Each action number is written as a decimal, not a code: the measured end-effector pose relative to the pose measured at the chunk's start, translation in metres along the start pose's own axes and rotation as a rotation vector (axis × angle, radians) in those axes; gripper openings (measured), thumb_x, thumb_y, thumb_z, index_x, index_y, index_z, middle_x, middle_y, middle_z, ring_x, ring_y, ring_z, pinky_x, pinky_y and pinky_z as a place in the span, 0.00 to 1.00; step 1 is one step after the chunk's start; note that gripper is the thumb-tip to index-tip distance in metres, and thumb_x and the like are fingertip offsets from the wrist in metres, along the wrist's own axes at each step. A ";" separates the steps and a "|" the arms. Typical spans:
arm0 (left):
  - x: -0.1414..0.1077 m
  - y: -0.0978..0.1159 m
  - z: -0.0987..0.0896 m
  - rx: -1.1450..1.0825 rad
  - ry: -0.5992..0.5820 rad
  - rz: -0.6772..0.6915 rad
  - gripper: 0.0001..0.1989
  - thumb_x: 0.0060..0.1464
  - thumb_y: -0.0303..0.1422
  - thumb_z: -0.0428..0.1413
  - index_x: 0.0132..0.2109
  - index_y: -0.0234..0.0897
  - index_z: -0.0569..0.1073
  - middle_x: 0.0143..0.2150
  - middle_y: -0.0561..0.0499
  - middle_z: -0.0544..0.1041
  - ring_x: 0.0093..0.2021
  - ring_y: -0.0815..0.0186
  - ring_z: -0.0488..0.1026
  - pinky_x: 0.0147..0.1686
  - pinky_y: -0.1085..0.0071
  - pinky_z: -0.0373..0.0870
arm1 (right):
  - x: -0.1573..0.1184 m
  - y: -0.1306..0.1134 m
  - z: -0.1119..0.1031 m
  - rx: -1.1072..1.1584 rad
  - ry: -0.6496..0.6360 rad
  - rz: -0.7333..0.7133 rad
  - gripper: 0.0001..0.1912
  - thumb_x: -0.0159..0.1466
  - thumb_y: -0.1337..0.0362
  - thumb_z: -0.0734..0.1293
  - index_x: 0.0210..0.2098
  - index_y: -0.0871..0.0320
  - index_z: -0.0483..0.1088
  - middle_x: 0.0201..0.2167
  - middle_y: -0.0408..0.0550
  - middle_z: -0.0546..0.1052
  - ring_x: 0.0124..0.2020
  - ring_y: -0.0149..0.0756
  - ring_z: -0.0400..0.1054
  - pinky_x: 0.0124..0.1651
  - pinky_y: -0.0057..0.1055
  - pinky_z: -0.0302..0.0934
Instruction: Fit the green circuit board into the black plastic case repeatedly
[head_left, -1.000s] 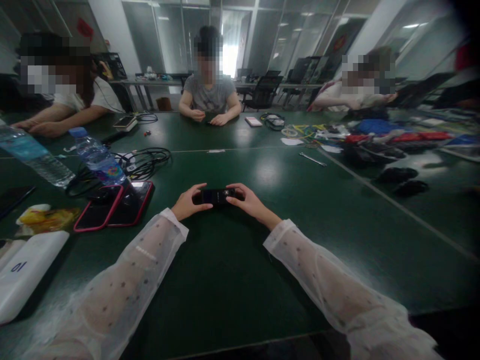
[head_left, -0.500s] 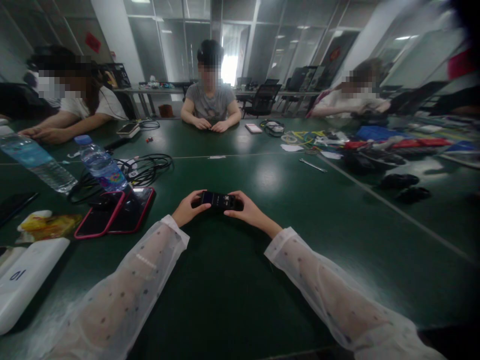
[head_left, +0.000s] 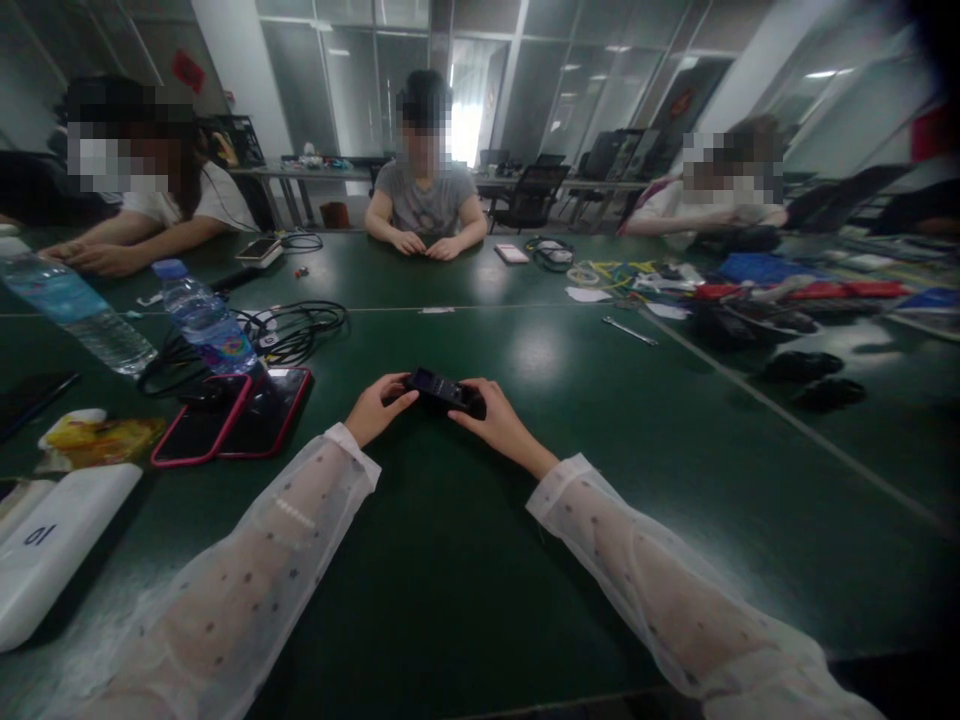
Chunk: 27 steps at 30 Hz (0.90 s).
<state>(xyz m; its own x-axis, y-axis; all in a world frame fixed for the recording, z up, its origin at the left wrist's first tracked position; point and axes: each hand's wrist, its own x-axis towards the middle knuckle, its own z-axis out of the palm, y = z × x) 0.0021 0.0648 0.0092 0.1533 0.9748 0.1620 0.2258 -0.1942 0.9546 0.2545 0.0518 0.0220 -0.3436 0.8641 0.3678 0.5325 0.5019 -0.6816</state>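
Note:
A small black device (head_left: 441, 390) with a little dark screen is held between both hands, just above the green table (head_left: 465, 560). My left hand (head_left: 377, 407) grips its left end, thumb along the near side. Around the right end are the fingers of my right hand (head_left: 491, 418), its thumb on the near edge. The device tilts, its right end nearer to me. Whether it touches the tabletop cannot be made out.
Left are two phones in red cases (head_left: 262, 415), a blue-capped bottle (head_left: 206, 320), a larger bottle (head_left: 79, 305), black cables (head_left: 307, 330) and a white box (head_left: 67, 550). A wrench (head_left: 630, 331) and cluttered cables lie right. Three people sit across the table.
The black device has turned in my hands, its right end now closer to me and its face less visible. Both hands still hold it. The view has shifted slightly.

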 end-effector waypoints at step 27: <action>-0.003 0.000 -0.003 0.222 -0.033 0.097 0.28 0.53 0.35 0.61 0.59 0.38 0.65 0.55 0.41 0.75 0.58 0.55 0.71 0.60 0.51 0.61 | -0.002 -0.016 -0.010 -0.075 0.255 -0.136 0.28 0.67 0.60 0.62 0.65 0.50 0.54 0.56 0.54 0.66 0.57 0.47 0.63 0.60 0.49 0.60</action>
<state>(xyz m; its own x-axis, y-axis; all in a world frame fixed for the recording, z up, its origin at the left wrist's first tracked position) -0.0016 0.0626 0.0095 0.2146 0.9472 0.2383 0.4141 -0.3092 0.8561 0.2541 0.0427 0.0383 -0.2149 0.7657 0.6063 0.5541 0.6068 -0.5699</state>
